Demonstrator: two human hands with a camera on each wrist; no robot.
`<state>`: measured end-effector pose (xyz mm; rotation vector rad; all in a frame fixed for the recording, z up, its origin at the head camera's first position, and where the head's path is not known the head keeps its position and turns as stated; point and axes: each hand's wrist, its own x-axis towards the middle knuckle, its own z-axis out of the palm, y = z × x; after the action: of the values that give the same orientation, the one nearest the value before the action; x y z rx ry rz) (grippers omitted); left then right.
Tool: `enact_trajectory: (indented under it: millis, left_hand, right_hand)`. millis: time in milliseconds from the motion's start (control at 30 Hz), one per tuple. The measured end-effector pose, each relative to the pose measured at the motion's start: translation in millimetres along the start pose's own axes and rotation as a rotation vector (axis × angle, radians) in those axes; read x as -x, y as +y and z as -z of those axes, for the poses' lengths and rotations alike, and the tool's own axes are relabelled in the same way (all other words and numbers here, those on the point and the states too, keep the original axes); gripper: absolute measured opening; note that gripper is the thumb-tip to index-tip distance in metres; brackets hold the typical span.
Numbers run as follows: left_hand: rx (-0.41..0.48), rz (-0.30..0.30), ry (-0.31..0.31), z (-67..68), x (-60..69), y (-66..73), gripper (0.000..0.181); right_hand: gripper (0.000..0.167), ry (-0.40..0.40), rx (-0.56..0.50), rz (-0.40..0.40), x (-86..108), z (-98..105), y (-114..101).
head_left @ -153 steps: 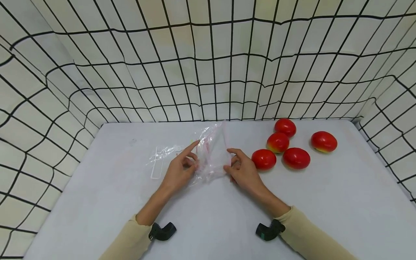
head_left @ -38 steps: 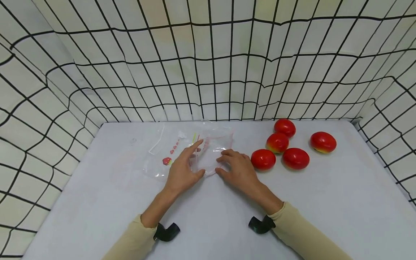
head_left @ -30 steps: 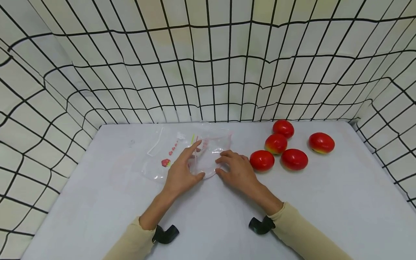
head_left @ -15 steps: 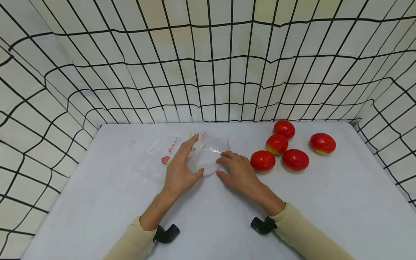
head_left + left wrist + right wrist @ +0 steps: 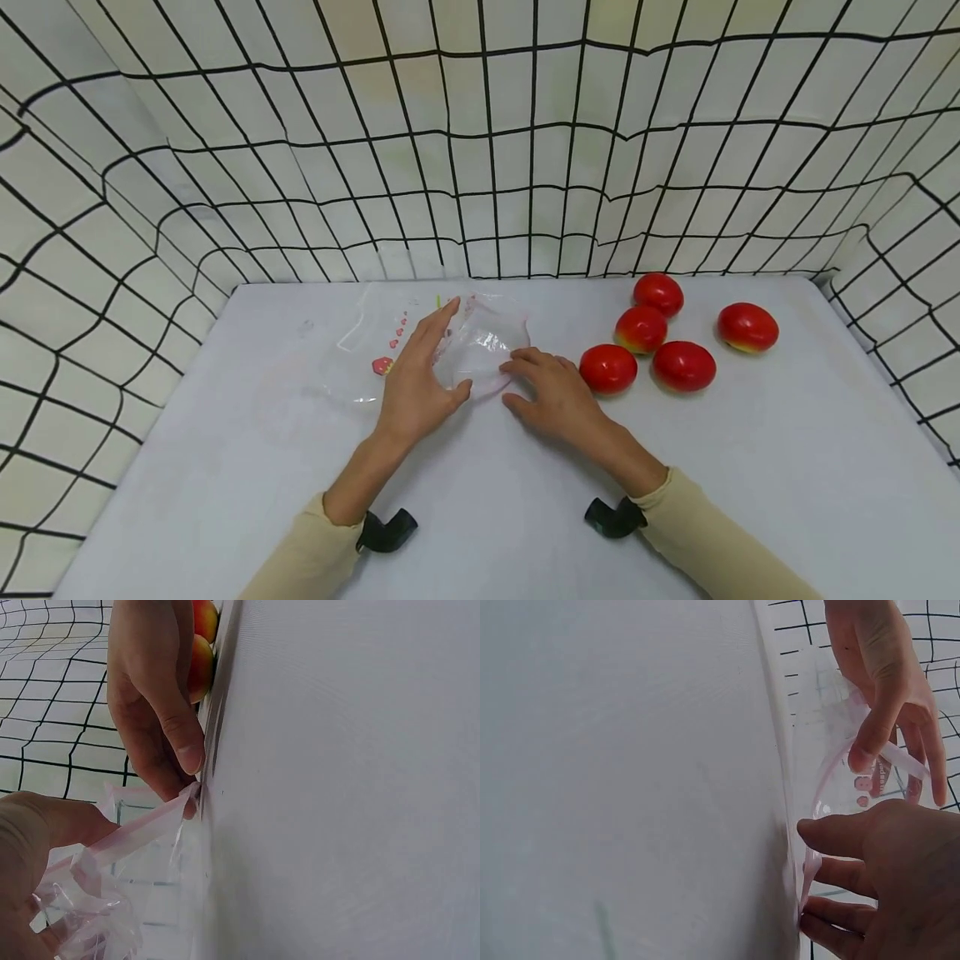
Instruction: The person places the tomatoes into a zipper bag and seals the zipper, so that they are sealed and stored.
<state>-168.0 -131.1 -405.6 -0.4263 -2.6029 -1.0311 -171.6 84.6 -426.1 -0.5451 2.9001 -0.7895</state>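
Between both hands a clear plastic bag [image 5: 483, 342] with a pink rim and strawberry print lies spread on the white table, its mouth held apart toward the person. My left hand [image 5: 416, 383] grips the bag's left side; in the left wrist view its thumb lies against the pink band [image 5: 142, 827], with crumpled film below. The right hand [image 5: 553, 392] has its fingertips curled at the right end of the rim, as the right wrist view shows, and its thumb stands apart from them. Parts of the left fingers are hidden behind the film.
Several glossy red oval fruits with yellowish patches, such as the nearest one [image 5: 608, 369], lie right of the right hand. A black wire grid [image 5: 495, 158] encloses the back and sides of the white table [image 5: 480, 517].
Five seconds ago the bag was bunched upright between pinching fingers; now it lies spread out leftward with its print showing. In the last second, the left fingers rose slightly and the mouth widened.
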Motion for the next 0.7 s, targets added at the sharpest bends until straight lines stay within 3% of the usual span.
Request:
enact_trajectory:
  millis: [333,700]
  left_hand:
    - [0.013,-0.010,-0.035,-5.4,1.1,2.2,0.108]
    - [0.006,-0.005,-0.058,-4.9,-0.4,4.8,0.109]
  right_hand:
    - [0.050,0.014,-0.137,-0.022,6.2,8,6]
    - [0.044,0.103,-0.254,0.060,7.5,22,10]
